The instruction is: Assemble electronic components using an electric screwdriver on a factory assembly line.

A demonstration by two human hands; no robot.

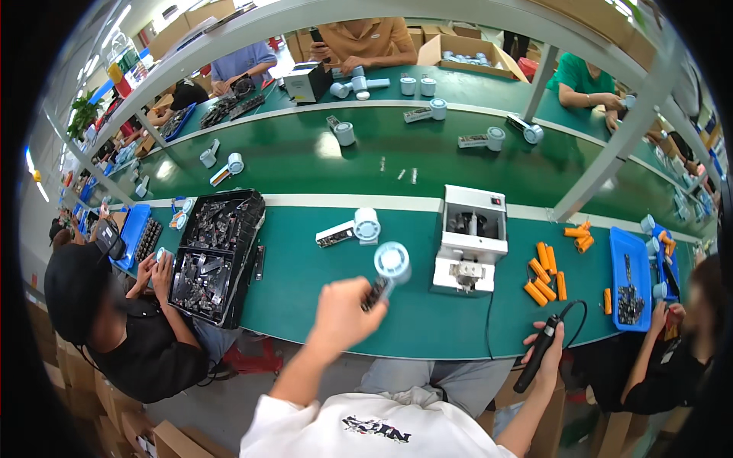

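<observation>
In my head view, the work looks partway: the light-blue, round-headed plastic device (392, 262) above the smooth green counter (427, 336) has its head attached, but its dark handle seems uncovered. A similar pale-blue device (366, 224) lies beyond, apparently unfinished. My left hand (345, 314) is curled around the handle; my right hand (551, 357) wraps a slim black corded tool (537, 359), well apart from it.

At upper left I see a plant (84, 116) near the pale frame (611, 156); across the belt (282, 145), an open carton (467, 70). A co-worker (134, 355) in a black cap (70, 286) is at left, brown boxes (179, 441) below.
</observation>
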